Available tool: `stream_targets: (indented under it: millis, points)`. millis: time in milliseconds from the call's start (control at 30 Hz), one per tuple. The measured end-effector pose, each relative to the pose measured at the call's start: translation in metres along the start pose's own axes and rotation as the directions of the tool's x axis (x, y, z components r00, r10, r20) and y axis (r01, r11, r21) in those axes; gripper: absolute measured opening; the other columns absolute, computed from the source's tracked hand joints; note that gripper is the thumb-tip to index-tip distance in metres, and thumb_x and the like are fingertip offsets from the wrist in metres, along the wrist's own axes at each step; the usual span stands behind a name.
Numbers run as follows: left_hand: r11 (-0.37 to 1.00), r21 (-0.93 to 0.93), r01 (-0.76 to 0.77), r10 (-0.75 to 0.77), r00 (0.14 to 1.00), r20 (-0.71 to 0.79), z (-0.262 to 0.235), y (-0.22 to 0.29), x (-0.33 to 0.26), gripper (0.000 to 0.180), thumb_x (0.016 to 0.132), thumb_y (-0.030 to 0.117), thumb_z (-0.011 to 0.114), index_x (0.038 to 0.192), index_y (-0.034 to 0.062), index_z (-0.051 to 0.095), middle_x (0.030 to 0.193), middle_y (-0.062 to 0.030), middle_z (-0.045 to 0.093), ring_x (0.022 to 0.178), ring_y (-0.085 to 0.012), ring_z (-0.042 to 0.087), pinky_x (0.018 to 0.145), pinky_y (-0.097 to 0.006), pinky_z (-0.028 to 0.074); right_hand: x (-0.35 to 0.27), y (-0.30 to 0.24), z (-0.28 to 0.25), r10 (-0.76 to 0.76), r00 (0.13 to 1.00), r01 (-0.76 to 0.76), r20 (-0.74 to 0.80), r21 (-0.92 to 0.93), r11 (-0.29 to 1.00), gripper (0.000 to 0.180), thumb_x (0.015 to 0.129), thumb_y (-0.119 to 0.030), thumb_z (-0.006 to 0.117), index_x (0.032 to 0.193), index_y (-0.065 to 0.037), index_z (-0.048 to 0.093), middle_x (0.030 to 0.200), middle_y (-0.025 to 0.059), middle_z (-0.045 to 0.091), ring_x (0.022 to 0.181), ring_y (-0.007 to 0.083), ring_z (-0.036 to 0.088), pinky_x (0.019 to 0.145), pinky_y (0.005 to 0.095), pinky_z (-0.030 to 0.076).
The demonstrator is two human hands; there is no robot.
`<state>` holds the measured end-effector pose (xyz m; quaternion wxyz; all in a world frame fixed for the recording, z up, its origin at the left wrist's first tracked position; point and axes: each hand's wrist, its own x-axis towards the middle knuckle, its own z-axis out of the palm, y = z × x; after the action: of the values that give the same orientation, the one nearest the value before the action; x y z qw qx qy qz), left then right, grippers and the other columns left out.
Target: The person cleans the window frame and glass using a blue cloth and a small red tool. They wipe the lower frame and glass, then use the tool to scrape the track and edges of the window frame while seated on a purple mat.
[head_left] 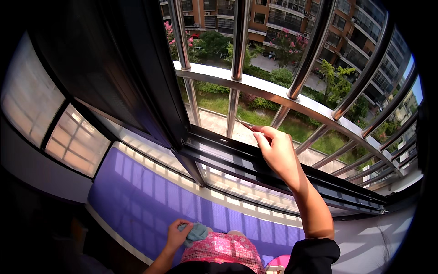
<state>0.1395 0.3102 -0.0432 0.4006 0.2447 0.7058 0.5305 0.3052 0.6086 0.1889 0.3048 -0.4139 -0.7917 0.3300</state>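
Your right hand [277, 148] was raised to the window, its fingers drawn together and pinched on a thin reddish stick-like tool [248, 125]. Only the tip of the tool showed, poking out to the left of your fingertips; what kind of tool it was I could not tell. The tip sat just above the dark window track [237, 157], near the middle of its length, and whether it touched the frame was not clear. Your forearm ran down from there to a black sleeve [315, 253] at the lower edge.

Your left hand [177, 235] was low, well apart from the right, closed around a crumpled blue-grey cloth [197, 231]. It rested at the top of a pink patterned garment [223, 249] over your knee, in front of the purple wall [150, 196] below the sill.

The dark sliding sash [114, 64] stood to the left of the open part of the window, its lower corner meeting the track. Beyond the track, shiny steel security bars [237, 41] rose upright, joined by a curved steel rail [255, 89]. Through them lay green lawn, shrubs and apartment buildings [283, 13] in sunlight.
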Motion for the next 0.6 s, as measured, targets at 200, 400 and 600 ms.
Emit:
stream_targets:
  millis: [200, 400, 600]
  points:
    - [0.999, 0.039, -0.017, 0.016, 0.999, 0.034, 0.003, -0.002, -0.001, 0.010, 0.080, 0.007, 0.068, 0.083, 0.0000, 0.062, 0.076, -0.0013, 0.061, 0.072, -0.0065, 0.054, 0.064, -0.022, 0.045, 0.003, 0.034, 0.000, -0.120, 0.964, 0.086, -0.239, -0.148, 0.985, 0.022, 0.089, -0.011, 0.051, 0.101, 0.003, 0.064, 0.066, 0.0145, 0.061, 0.052, 0.0234, 0.055, 0.054, 0.0315, 0.043]
    - [0.996, 0.083, -0.041, 0.038, 0.998, 0.045, 0.000, -0.001, -0.004, 0.011, 0.079, 0.009, 0.069, 0.083, -0.0002, 0.063, 0.076, -0.0024, 0.062, 0.072, -0.0075, 0.055, 0.065, -0.023, 0.046, -0.004, 0.013, -0.004, -0.271, 0.957, 0.259, -0.106, -0.120, 0.958, 0.017, 0.084, -0.009, 0.060, 0.099, -0.003, 0.066, 0.073, 0.0145, 0.057, 0.065, 0.0246, 0.055, 0.059, 0.0333, 0.043]
    - [0.977, 0.201, -0.068, 0.053, 0.995, 0.083, 0.002, 0.005, -0.007, 0.012, 0.080, 0.010, 0.068, 0.084, -0.0003, 0.063, 0.078, -0.0026, 0.062, 0.075, -0.0077, 0.055, 0.068, -0.023, 0.046, -0.006, 0.000, 0.026, -0.518, 0.851, 0.515, 0.086, 0.059, 0.855, 0.017, 0.083, -0.006, 0.057, 0.099, -0.005, 0.063, 0.081, 0.0161, 0.054, 0.074, 0.0340, 0.055, 0.069, 0.0396, 0.045]
